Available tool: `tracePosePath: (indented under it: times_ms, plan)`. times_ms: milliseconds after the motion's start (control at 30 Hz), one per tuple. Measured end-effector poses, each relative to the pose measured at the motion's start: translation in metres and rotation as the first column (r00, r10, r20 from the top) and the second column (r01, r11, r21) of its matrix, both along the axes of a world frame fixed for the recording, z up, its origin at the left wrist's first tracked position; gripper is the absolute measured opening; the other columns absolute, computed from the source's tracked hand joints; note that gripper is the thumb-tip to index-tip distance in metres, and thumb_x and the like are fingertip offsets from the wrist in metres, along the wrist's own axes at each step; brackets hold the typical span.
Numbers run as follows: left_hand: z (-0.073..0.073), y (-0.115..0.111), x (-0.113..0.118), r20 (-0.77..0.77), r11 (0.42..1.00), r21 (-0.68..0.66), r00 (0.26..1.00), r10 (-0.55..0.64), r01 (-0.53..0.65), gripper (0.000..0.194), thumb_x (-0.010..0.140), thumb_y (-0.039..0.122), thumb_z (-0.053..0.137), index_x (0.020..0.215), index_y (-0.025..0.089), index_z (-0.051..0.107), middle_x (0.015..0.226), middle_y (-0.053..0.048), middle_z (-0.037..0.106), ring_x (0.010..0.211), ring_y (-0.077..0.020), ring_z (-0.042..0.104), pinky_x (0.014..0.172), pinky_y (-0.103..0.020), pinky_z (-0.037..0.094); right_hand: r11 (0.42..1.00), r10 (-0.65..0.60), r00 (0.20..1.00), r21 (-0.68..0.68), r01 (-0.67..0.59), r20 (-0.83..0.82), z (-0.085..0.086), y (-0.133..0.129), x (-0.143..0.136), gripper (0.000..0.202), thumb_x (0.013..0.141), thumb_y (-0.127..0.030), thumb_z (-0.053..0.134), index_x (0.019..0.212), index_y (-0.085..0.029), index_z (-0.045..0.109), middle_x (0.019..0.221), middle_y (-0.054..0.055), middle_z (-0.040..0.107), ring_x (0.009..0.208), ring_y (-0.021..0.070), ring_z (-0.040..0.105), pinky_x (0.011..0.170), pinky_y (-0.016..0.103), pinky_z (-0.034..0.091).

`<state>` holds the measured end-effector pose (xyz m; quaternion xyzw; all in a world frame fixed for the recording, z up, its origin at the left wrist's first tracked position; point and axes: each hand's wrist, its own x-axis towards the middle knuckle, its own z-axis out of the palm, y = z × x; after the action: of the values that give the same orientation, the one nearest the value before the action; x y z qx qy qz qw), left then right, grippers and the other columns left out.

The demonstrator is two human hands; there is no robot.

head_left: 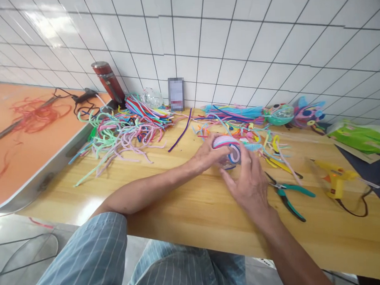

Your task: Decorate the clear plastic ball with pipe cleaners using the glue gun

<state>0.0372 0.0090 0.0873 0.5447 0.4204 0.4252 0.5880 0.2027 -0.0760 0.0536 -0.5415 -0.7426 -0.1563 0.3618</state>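
Note:
Between my two hands is a round clear ball with pink, blue and white pipe cleaners curled over it. My left hand grips it from the left, the thumb lying across the pipe cleaners. From the right, my right hand curls around it, fingertips at its edge. Its underside is partly hidden by the hands. Just behind lie loose colourful pipe-cleaner pieces. Teal-handled pliers rest right of my right hand.
Green and lilac pipe cleaners spread at left, by a red thermos. A phone leans on the tiled wall. A yellow glue gun and a green packet lie right. Two finished-looking fish figures stand behind.

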Motion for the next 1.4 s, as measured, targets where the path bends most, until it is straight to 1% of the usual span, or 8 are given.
tracePosePath:
  times_ms: [233,500,633,867,1000,1200,1300,1400]
  plan:
    - [0.01,-0.013,-0.015,-0.1,0.988,0.011,0.983,-0.155,0.157,0.058,0.077,0.047,0.083,0.127,0.021,0.067,0.124,-0.007,0.076,0.12,-0.029,0.071,0.105,-0.043,0.061,0.997,0.005,0.998,0.07,-0.01,0.064,0.012,-0.025,0.001,0.072,0.113,-0.048,0.068,0.172,-0.014,0.043,0.141,0.026,0.073,0.121,0.0371,0.077,0.096,0.047,0.067]
    - [0.0,-0.026,-0.042,-0.391,0.915,-0.27,0.835,-0.387,0.298,0.062,0.078,0.06,0.081,0.126,0.022,0.069,0.114,-0.004,0.078,0.113,-0.0278,0.074,0.091,-0.036,0.061,0.986,0.166,0.982,0.048,-0.162,-0.093,-0.023,-0.067,-0.024,0.073,0.108,-0.042,0.077,0.169,-0.019,0.044,0.147,0.025,0.07,0.135,0.0396,0.07,0.104,0.056,0.065]
    - [0.002,-0.022,-0.044,-0.452,0.883,-0.36,0.771,-0.449,0.303,0.064,0.078,0.066,0.079,0.124,0.022,0.07,0.115,-0.004,0.079,0.109,-0.0267,0.075,0.079,-0.031,0.059,0.987,0.156,0.981,0.052,-0.15,-0.118,-0.039,-0.068,-0.038,0.067,0.106,-0.037,0.079,0.163,-0.018,0.048,0.144,0.026,0.07,0.132,0.041,0.07,0.103,0.058,0.065]
    - [0.006,-0.008,-0.034,-0.561,0.864,-0.318,0.658,-0.503,0.389,0.061,0.081,0.069,0.079,0.117,0.02,0.073,0.119,-0.005,0.079,0.115,-0.0268,0.075,0.091,-0.033,0.061,0.996,0.073,0.992,0.066,-0.067,-0.103,-0.036,-0.059,-0.041,0.058,0.107,-0.043,0.076,0.153,-0.015,0.056,0.135,0.026,0.071,0.121,0.0411,0.073,0.096,0.055,0.066]
    - [0.01,-0.022,-0.034,-0.599,0.909,-0.277,0.684,-0.416,0.311,0.052,0.087,0.059,0.077,0.122,0.021,0.072,0.117,-0.004,0.079,0.115,-0.0267,0.075,0.096,-0.036,0.063,0.996,0.046,0.994,0.074,-0.039,-0.095,-0.035,-0.061,-0.043,0.056,0.107,-0.044,0.077,0.151,-0.015,0.058,0.132,0.026,0.072,0.118,0.04,0.074,0.096,0.054,0.067]
    - [-0.006,-0.057,-0.044,-0.428,0.985,0.037,0.893,-0.139,0.171,0.057,0.089,0.052,0.083,0.133,0.02,0.064,0.132,-0.009,0.075,0.12,-0.0253,0.074,0.111,-0.042,0.061,0.993,0.038,0.995,0.119,-0.027,-0.092,-0.042,-0.068,-0.051,0.051,0.105,-0.036,0.082,0.149,-0.018,0.062,0.133,0.022,0.072,0.123,0.0359,0.075,0.1,0.048,0.066]
    - [-0.016,-0.069,-0.048,-0.314,0.99,0.061,0.944,-0.105,0.131,0.051,0.094,0.05,0.082,0.131,0.022,0.06,0.122,-0.007,0.076,0.112,-0.0234,0.074,0.106,-0.041,0.062,0.991,0.05,0.995,0.132,-0.037,-0.091,-0.045,-0.071,-0.052,0.052,0.104,-0.032,0.084,0.15,-0.018,0.063,0.131,0.02,0.073,0.126,0.0359,0.074,0.105,0.049,0.065]
    - [-0.021,-0.079,-0.052,-0.232,0.982,0.123,0.966,-0.111,0.142,0.038,0.105,0.049,0.072,0.13,0.023,0.061,0.138,-0.011,0.073,0.125,-0.0254,0.073,0.115,-0.044,0.059,0.99,0.059,0.994,0.132,-0.047,-0.092,-0.045,-0.071,-0.05,0.053,0.103,-0.031,0.085,0.149,-0.016,0.064,0.133,0.021,0.075,0.128,0.0363,0.074,0.107,0.049,0.064]
